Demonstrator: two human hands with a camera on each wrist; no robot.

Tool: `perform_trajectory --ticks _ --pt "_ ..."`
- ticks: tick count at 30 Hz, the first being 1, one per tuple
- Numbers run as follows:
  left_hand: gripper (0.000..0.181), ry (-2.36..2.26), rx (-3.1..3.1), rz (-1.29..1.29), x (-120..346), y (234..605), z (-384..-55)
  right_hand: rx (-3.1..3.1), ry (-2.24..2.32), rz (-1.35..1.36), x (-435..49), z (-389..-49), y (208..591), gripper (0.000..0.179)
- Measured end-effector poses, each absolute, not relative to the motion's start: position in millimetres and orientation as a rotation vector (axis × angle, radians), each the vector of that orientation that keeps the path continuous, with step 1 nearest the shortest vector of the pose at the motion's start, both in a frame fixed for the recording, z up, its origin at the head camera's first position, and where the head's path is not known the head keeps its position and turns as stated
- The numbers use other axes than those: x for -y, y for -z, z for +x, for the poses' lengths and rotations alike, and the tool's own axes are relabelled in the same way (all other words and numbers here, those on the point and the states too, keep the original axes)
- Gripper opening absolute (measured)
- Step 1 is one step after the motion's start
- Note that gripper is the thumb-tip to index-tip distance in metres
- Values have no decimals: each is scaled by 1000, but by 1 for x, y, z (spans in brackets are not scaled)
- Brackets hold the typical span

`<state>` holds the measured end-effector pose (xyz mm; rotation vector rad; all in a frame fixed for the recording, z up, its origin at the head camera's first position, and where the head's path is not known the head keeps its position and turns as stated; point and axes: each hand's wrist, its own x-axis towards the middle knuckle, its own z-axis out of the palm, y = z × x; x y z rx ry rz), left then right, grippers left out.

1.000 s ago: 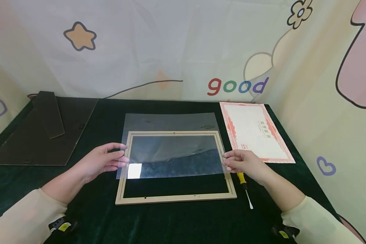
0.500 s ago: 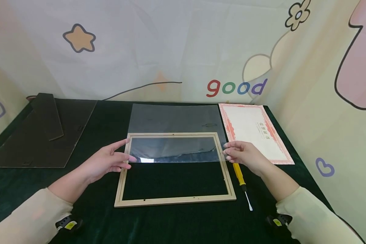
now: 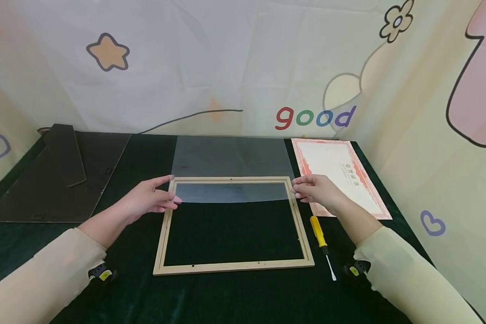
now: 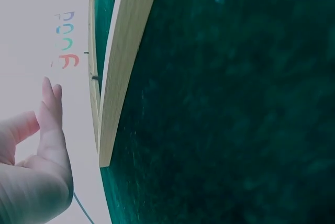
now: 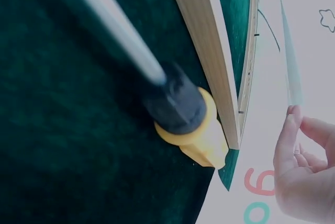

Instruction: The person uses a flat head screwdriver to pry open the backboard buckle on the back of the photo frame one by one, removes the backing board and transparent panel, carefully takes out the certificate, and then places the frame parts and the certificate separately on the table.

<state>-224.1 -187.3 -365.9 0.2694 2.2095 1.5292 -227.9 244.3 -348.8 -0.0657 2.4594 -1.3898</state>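
A clear, see-through sheet (image 3: 231, 155) is held up above the far part of a light wooden picture frame (image 3: 235, 267). My left hand (image 3: 151, 198) pinches its left side, index finger stretched out along the edge. On the opposite side my right hand (image 3: 316, 192) pinches the right edge between thumb and fingers. In the right wrist view the sheet (image 5: 293, 72) shows as a thin pale sliver rising from the fingertips, apart from the frame (image 5: 209, 41). The frame lies flat on the dark green cloth. In the left wrist view the sheet is hard to make out.
A black backing board (image 3: 36, 189) with a fold-out stand lies at the left. A red-bordered certificate (image 3: 328, 153) lies at the back right. Right of the frame is a yellow-handled screwdriver (image 3: 318, 231). Printed fabric (image 3: 186, 58) hangs behind the green cloth (image 3: 235, 297).
Both hands have moved away from me with the clear sheet, so its near edge now sits farther back over the frame. The frame, screwdriver, certificate and board stay put.
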Motion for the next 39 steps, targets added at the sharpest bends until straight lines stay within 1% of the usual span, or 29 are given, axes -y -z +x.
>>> perform_trajectory --ticks 6,11,18,27,39 --pt "61 -1460 -2262 272 185 365 -238 -2523 1299 -47 -242 -240 350 38" --pt "59 -1452 -2264 249 185 369 -249 -2512 1332 -42 -237 -251 352 37" --pt "59 -1433 -2275 221 186 374 -261 -2478 1391 -24 -232 -257 355 45" --pt "56 -1411 -2300 177 182 372 -272 -2501 1362 -134 -229 -261 356 50" --pt "51 -1481 -2267 84 180 373 -279 -2600 1275 -103 -225 -271 365 43"
